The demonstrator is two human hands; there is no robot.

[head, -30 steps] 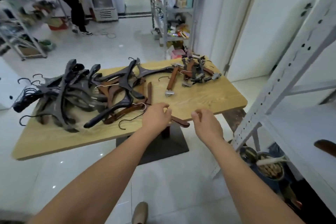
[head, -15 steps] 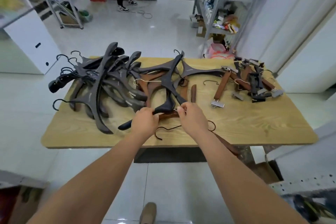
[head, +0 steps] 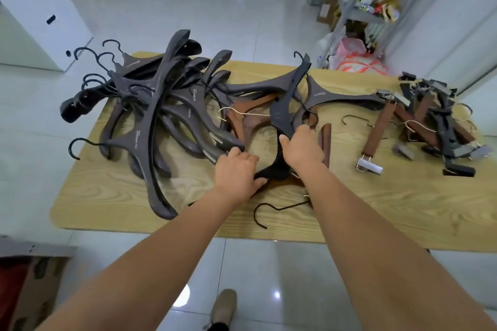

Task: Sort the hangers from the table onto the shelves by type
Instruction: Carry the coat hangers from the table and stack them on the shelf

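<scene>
A wooden table point(head: 376, 212) carries three kinds of hangers. A big heap of dark wide-shouldered hangers point(head: 150, 105) fills its left half. Brown wooden hangers point(head: 247, 115) lie in the middle, partly under dark ones. A pile of clip hangers point(head: 435, 126) sits at the right end, with one brown clip bar point(head: 376, 131) apart from it. My left hand point(head: 236, 172) and my right hand point(head: 304, 148) both grip one black hanger point(head: 282, 121) in the middle. A thin black hook point(head: 277, 209) lies near the front edge.
A white cabinet point(head: 40, 16) stands at the far left. A metal shelving unit point(head: 360, 0) with packed goods and bags point(head: 352, 56) stands behind the table's right end. A cardboard box point(head: 29, 282) sits on the floor at lower left. My shoe point(head: 223, 309) shows below.
The view has swung left and down over the table, away from the white shelf frame. Both hands have moved forward from the front edge onto the black hanger in the middle.
</scene>
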